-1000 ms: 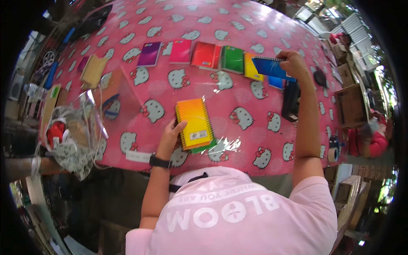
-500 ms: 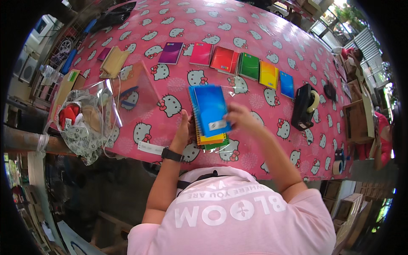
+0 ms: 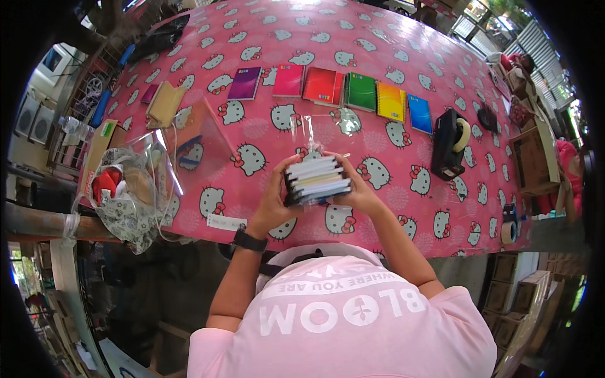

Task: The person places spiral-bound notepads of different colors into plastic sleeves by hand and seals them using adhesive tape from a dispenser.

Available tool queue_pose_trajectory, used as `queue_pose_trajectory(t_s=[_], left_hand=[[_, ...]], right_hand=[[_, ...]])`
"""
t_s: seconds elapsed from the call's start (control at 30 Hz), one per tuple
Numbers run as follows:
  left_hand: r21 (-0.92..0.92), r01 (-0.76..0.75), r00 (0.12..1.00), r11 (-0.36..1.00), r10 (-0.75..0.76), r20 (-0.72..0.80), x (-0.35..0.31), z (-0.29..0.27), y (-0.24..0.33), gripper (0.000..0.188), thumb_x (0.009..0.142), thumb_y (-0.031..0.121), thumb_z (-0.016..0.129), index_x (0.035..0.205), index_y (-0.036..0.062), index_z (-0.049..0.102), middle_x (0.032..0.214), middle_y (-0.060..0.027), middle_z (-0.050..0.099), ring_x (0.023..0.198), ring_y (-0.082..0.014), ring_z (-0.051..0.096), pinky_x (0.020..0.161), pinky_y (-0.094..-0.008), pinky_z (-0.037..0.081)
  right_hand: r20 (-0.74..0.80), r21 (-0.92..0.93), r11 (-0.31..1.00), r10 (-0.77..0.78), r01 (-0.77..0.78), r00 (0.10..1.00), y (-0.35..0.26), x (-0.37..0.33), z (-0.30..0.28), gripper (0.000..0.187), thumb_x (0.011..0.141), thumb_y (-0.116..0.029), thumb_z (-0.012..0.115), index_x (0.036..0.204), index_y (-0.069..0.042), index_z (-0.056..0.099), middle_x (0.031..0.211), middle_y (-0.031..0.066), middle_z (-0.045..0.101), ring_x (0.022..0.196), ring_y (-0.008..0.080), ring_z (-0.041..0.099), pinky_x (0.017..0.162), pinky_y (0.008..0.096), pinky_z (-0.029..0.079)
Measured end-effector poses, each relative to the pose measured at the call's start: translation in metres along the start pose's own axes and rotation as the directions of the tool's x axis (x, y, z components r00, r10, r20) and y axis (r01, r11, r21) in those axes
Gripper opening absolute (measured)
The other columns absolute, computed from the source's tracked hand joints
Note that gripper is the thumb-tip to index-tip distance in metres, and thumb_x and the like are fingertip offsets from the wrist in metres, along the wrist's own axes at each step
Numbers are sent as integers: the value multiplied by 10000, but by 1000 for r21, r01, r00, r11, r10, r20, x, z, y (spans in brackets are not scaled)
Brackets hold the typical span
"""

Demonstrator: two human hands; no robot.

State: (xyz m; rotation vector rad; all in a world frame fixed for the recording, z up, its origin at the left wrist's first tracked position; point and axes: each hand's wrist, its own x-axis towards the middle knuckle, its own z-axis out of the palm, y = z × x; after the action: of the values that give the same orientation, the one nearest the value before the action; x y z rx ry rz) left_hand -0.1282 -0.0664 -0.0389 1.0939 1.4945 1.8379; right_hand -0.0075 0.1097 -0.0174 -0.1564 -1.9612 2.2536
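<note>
Daylight brightens the tablecloth (image 3: 252, 129); fisheye edges curve into black.

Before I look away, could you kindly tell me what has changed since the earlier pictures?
The right hand carried a blue notebook, no longer distinguishable, leftward and nearer, onto the notebook stack. That stack, earlier lying covers-up, is now turned with page edges toward the camera, held between the left hand and right hand. The notebook row and tape dispenser stayed put.
</note>
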Motion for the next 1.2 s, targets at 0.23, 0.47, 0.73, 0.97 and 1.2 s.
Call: queue_pose_trajectory(t_s=[0.23,0.47,0.73,0.97,1.2], left_hand=[[332,-93,979,939,148,-144,-12,15,-20,925,547,-10,765,1321,69,264,1205,-100,425,1129,-209,452,951,-353,403],[128,-83,984,988,102,-145,-9,13,-12,851,577,29,801,1273,66,311,1198,-90,431,1117,-196,462,919,-336,429],[94,110,976,989,-90,-200,-18,5,-29,744,656,16,765,1247,43,313,1160,-104,511,1073,-193,520,891,-325,456],[91,136,968,987,-113,-224,-17,5,-28,627,670,-6,748,1189,35,399,1101,-92,559,992,-189,571,843,-323,489],[-58,137,957,989,-147,-248,-12,16,-15,715,663,32,768,1245,30,351,1178,-112,510,1056,-189,532,889,-339,463]], right_hand=[[10,-126,990,-56,57,998,30,15,14,1009,536,-47,760,1348,-74,161,1176,95,418,1117,200,408,984,322,313],[-66,-245,959,-160,140,985,10,5,16,857,572,-9,785,1281,-66,307,1201,101,433,1132,162,422,990,342,334],[-300,-239,967,-155,83,941,42,-26,-29,213,763,-28,688,945,-27,576,737,-13,587,695,75,555,614,248,465],[-629,-762,626,-656,-167,417,-87,11,-189,213,794,-173,669,867,-7,557,770,84,600,676,190,572,598,325,450],[-666,-693,-108,-282,-712,691,-86,79,-255,362,797,-244,646,1104,-70,567,1045,141,615,932,265,612,750,364,492]])
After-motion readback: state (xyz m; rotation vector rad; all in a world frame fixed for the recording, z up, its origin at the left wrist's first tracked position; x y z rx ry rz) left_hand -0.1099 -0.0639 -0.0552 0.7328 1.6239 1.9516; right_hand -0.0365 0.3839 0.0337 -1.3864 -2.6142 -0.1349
